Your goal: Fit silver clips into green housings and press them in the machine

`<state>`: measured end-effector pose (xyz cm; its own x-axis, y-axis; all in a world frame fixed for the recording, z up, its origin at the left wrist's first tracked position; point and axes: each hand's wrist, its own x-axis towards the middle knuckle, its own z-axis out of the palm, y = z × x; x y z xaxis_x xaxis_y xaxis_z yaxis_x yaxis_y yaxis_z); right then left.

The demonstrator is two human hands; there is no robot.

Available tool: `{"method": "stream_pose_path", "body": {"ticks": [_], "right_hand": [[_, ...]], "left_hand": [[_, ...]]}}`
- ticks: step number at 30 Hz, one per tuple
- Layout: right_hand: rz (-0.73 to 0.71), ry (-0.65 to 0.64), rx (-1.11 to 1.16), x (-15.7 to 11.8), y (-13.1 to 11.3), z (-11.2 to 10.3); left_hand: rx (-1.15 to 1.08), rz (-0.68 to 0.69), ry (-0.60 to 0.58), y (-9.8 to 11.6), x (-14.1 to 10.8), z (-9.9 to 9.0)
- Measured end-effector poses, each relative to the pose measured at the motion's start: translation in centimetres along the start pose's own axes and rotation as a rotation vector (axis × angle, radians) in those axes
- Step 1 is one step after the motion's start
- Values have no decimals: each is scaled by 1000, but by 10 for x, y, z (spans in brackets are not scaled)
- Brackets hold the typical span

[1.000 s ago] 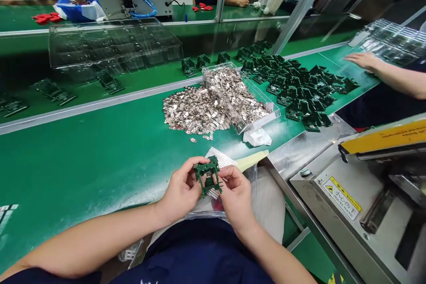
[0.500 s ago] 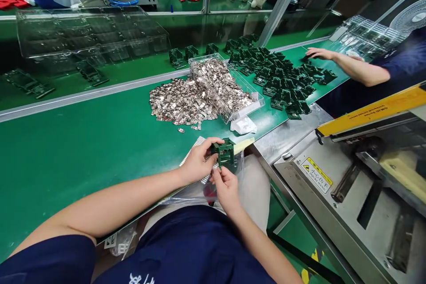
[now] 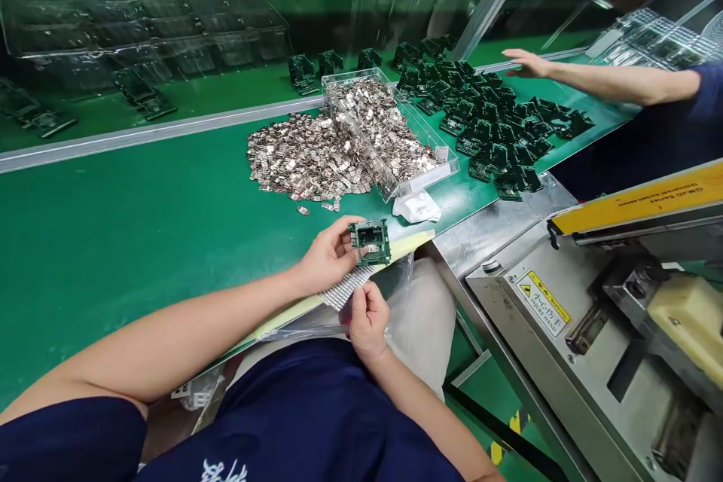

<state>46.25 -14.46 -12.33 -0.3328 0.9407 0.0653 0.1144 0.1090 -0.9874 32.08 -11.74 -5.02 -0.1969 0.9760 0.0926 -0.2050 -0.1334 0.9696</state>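
Green plastic frame point(image 3: 370, 242) sits pinched in our left hand point(image 3: 326, 260), just above our right hand point(image 3: 366, 318), whose fingers are curled together near the shiny strip point(image 3: 346, 288). We should keep the frame level and press small parts in gently
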Motion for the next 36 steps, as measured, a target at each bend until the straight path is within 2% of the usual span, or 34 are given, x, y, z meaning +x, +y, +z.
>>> {"method": "stream_pose_path", "body": {"ticks": [7,12,15,19,23,27,29,32,36], "right_hand": [[-11,-11,-31,-6,-11,-6],[-68,-32,-130,-3,-4,-11],[-76,-105,-207,4,1,-19],[-14,-251,-298,12,1,-35],[44,-312,-351,15,-16,-50],[98,-278,-343,20,-53,-65],[75,-233,-298,23,-72,-70],[-58,-109,-246,30,-92,-69],[-258,33,-257,40,-100,-54]], "left_hand": [[-12,-17,-108,3,-3,7],[-13,-6,-98,-1,0,6],[-10,-9,-89,-1,1,4],[-38,6,-75,1,2,4],[-35,28,-58,4,2,2],[15,22,-22,4,-1,1],[19,32,-18,2,-3,1],[22,54,-11,2,-8,3],[84,77,-36,5,-16,6]]}}
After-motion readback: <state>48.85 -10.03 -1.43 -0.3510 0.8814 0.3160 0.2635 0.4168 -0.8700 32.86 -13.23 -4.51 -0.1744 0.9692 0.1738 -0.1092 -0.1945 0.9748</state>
